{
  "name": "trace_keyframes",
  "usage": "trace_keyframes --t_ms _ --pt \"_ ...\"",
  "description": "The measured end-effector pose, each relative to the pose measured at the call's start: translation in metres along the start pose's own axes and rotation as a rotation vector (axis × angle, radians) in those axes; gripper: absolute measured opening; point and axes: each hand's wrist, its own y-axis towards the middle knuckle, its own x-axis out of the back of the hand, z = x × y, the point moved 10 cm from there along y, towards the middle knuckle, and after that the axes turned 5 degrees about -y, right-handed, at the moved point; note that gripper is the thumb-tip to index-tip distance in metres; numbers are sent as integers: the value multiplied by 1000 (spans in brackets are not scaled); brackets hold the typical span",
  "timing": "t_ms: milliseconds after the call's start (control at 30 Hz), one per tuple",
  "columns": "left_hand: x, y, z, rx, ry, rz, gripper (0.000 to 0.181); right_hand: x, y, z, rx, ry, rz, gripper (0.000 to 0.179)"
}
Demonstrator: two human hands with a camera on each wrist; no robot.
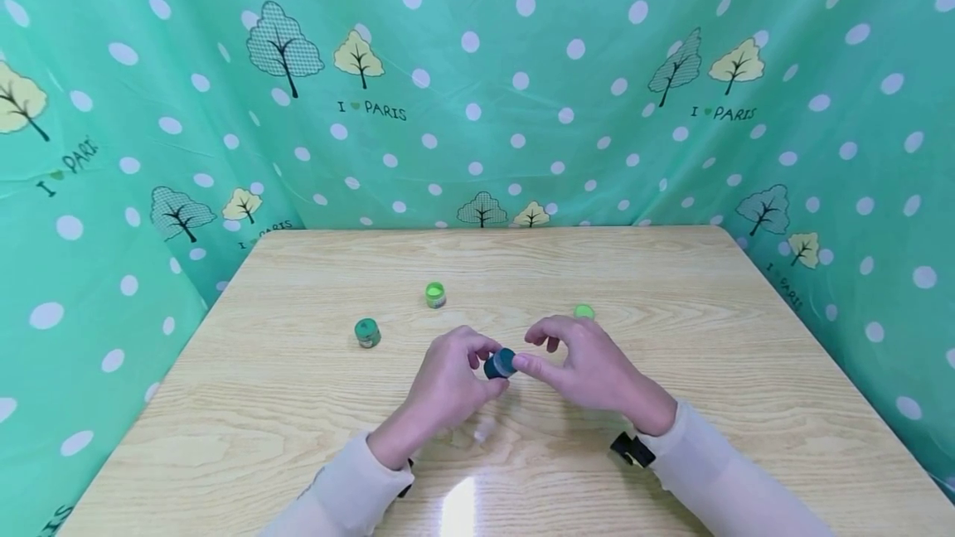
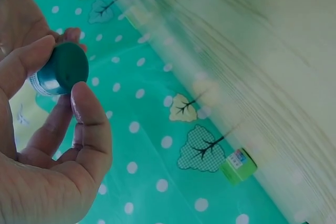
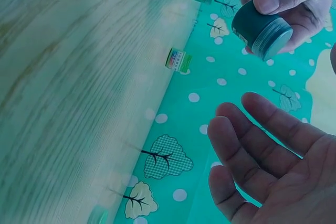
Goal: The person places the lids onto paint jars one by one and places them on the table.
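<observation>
The dark teal jar (image 1: 501,364) is the landmark here, held clear of the desk (image 1: 671,288) between the person's two hands. The left hand (image 1: 453,378) comes in from its left side and pinches it between thumb and curled fingers, so the jar lies tipped on its side. The right hand (image 1: 585,365) is on the jar's right side, its fingers loosely bent and parted, with its thumb pointing toward the jar's near end. The right wrist view shows those fingers apart from the jar; whether the thumb touches it cannot be told. That view also shows a clear ridged band around the jar close to one end.

To the left of the dark teal jar and a little beyond it, a green jar (image 1: 367,332) stands upright on the desk. Farther beyond it, also toward the left, stands a light green jar (image 1: 436,295) with its bright contents showing at the top and a label on its side. Beyond it to the right lies a light green disc (image 1: 584,312), partly hidden behind the right hand. Well behind the dark teal jar hangs a green cloth (image 1: 477,73) with pale dots, printed trees and the word PARIS.
</observation>
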Motion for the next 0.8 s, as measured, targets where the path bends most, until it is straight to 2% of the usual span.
trace_keyframes --t_ms 300,467,800 --pt "9 4 9 41 48 -10 26 0 -1 -4 -11 -20 -5 46" --pt "20 5 15 55 62 -30 24 2 -3 -9 -21 -40 -11 49" --pt "41 3 34 120 115 -61 22 6 -8 -15 -21 -112 -39 54"
